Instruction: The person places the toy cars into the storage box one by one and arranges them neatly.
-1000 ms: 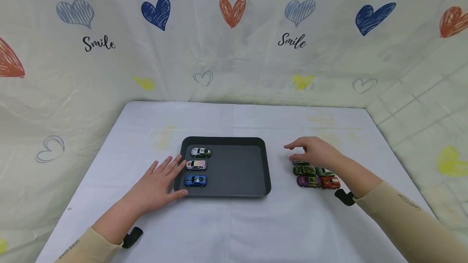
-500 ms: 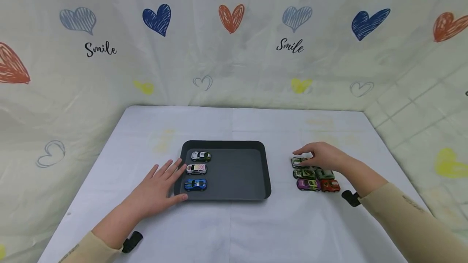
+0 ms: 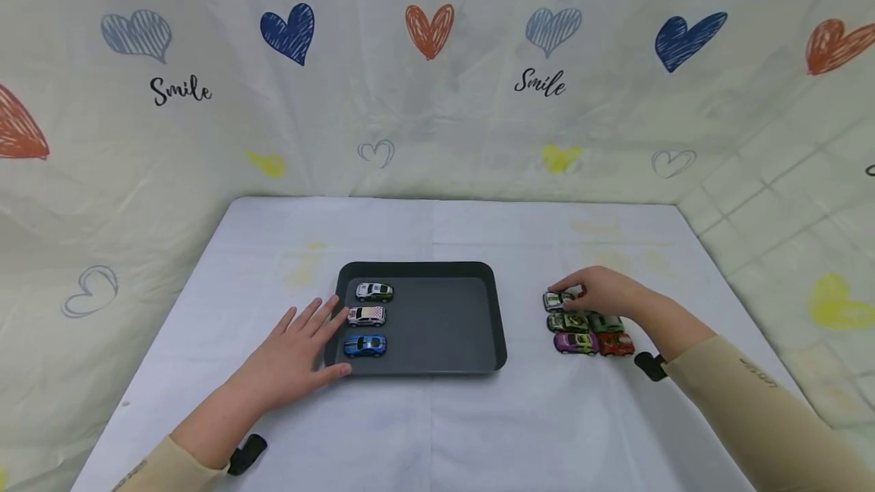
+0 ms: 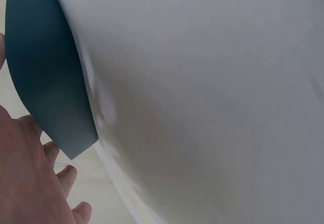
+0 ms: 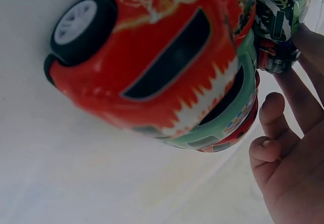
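My left hand [image 3: 290, 367] lies with fingers spread at the left rim of a dark grey tray [image 3: 444, 325], the thumb by its near corner. Three toy cars stand in a column at the tray's left side: a white one [image 3: 374, 292], a white-and-pink one [image 3: 366, 316] and a blue one [image 3: 365, 345]. To the right of the tray, my right hand [image 3: 604, 293] pinches a white-and-green toy car [image 3: 555, 300] between thumb and finger, partly covering it. This car is at the far left of a tight group.
The group also has a green car [image 3: 567, 322], a pale green car [image 3: 606, 323], a purple car [image 3: 576, 342] and a red car [image 3: 616, 344]. Another red car [image 5: 248, 128] shows behind the pale green one in the right wrist view. A white cloth [image 3: 437, 431] covers the table.
My right hand has come down onto the far-left car of the group and its thumb and finger have closed on it. My left hand stays at the tray.
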### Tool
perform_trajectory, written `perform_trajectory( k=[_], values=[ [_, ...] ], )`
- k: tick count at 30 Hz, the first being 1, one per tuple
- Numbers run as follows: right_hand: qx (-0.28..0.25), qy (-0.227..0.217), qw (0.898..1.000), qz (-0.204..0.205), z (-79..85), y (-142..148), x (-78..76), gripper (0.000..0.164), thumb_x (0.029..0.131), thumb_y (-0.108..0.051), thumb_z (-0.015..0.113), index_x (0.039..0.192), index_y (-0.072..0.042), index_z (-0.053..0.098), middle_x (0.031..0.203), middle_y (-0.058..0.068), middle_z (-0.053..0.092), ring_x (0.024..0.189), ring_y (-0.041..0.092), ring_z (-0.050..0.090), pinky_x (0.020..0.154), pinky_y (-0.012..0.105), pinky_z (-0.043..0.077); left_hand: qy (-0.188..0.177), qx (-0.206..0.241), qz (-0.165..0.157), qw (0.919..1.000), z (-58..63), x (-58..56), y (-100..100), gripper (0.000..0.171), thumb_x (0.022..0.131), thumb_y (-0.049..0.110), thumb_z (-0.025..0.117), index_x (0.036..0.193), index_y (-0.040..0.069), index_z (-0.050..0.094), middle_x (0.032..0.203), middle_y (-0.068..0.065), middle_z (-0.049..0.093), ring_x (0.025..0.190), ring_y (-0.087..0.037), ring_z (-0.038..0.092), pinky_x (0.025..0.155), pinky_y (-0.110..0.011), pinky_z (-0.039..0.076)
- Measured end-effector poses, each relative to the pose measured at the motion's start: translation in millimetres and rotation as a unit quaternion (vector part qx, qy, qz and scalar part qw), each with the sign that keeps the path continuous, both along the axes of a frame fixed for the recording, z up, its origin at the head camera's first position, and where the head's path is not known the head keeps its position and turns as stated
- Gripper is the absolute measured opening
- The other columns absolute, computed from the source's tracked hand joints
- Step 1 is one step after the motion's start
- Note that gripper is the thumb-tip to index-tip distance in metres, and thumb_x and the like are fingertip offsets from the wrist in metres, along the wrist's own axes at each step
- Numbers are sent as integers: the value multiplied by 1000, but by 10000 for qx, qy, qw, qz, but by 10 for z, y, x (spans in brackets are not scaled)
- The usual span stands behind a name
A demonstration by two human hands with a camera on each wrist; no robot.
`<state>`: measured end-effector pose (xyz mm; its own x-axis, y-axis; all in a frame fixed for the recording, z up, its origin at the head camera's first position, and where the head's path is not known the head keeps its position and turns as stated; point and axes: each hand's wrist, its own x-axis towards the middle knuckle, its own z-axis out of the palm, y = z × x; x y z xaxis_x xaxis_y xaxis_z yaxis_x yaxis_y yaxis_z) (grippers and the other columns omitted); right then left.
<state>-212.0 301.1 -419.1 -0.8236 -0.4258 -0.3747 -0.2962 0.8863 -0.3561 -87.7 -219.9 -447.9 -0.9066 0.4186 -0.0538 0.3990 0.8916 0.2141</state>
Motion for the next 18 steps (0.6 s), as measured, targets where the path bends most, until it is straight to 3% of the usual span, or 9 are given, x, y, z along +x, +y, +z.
perform_trajectory(
  k=[12,18],
  values=[
    [-235,-44,9997,24,-8,-17,-18,31,92,-19,72,122,-15,72,126,12,66,118,39,58,94,55,50,-37,-108,21,9999,23,-27,-16,89,90,70,53,158,18,30,164,-8,20,150,-35,18,118,-60,14],
    [-346,-66,9994,-48,-36,1,-56,31,91,-21,74,121,-17,73,125,11,66,118,37,58,93,54,51,-82,-131,6,9999,13,-41,-28,89,90,69,54,158,19,28,165,-6,17,150,-34,16,119,-59,12]
  ],
)
